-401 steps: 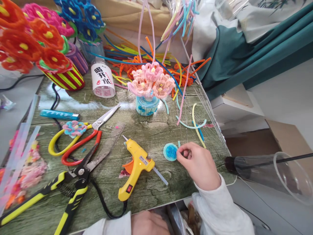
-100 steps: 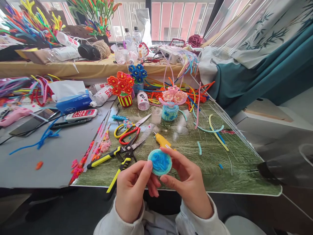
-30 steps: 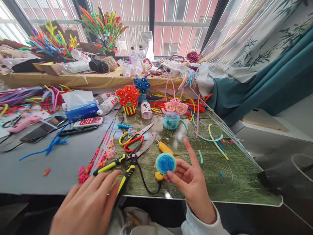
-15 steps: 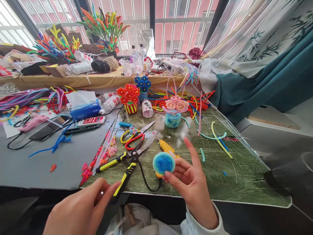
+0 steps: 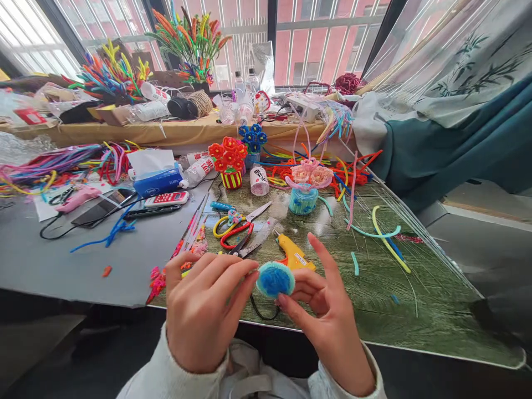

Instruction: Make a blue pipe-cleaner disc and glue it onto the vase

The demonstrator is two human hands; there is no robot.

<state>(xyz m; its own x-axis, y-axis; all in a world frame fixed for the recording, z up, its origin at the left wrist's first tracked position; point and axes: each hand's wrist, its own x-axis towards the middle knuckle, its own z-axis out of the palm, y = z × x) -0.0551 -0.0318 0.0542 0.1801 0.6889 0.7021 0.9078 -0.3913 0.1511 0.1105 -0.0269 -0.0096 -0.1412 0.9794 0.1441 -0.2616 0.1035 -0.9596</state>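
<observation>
A round fuzzy pipe-cleaner disc (image 5: pixel 274 280), deep blue with a turquoise rim, is raised above the table's front edge. My right hand (image 5: pixel 326 318) pinches its lower right side with the thumb, index finger pointing up. My left hand (image 5: pixel 210 302) has its fingertips closed together at the disc's left rim; anything small between them is hidden. Just behind the disc lies a yellow glue gun (image 5: pixel 293 252). Scissors with red and yellow handles (image 5: pixel 238 233) rest beyond my left hand, which covers most of the black-and-yellow cutters.
Pipe-cleaner flower pots stand behind: red (image 5: pixel 228 158), blue (image 5: pixel 252 138) and pink in a turquoise pot (image 5: pixel 303 200). Loose pipe-cleaner pieces (image 5: pixel 386 238) lie at right. A tissue box (image 5: pixel 158 183), red-and-white calculator (image 5: pixel 168 199) and pink glue gun (image 5: pixel 78 198) are at left.
My left hand has moved up and right from the table's front edge to the disc's left rim, now covering the cutters. My right hand keeps holding the disc. The view has shifted slightly left.
</observation>
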